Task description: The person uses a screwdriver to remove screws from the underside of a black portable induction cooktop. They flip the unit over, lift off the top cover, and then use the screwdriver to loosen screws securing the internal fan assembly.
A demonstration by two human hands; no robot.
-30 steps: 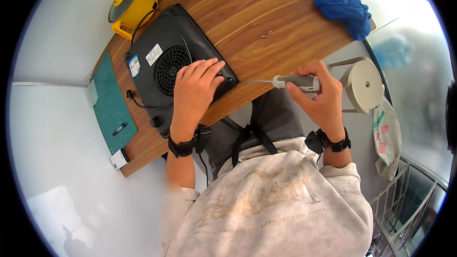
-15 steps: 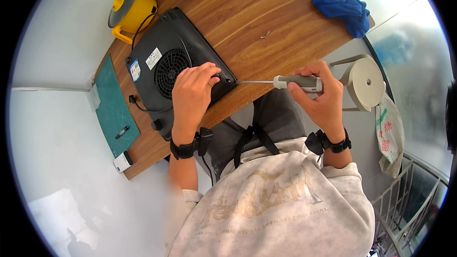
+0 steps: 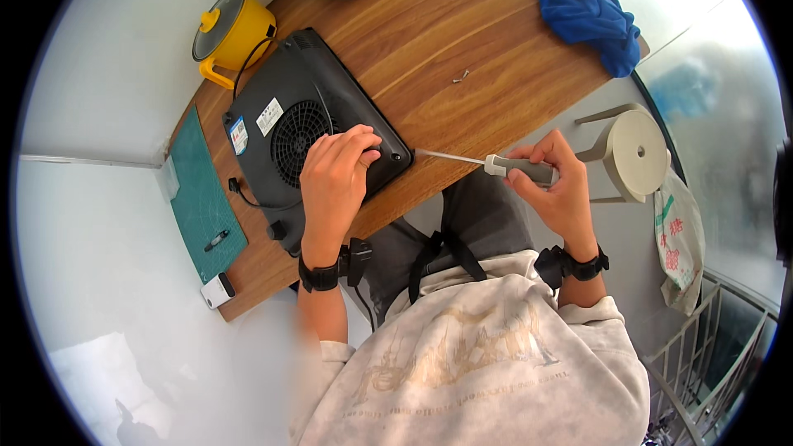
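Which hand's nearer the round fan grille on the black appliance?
Left. The left hand is right by the fan grille, overlapping its lower-right edge in this view. The right hand is well off to the right, gripping the screwdriver.

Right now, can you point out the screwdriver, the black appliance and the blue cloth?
Screwdriver (image 3: 496, 166): head view, pale collar where shaft meets handle.
Black appliance (image 3: 296, 128): head view, its round vent grille.
Blue cloth (image 3: 591, 21): head view, middle of its crumpled folds.
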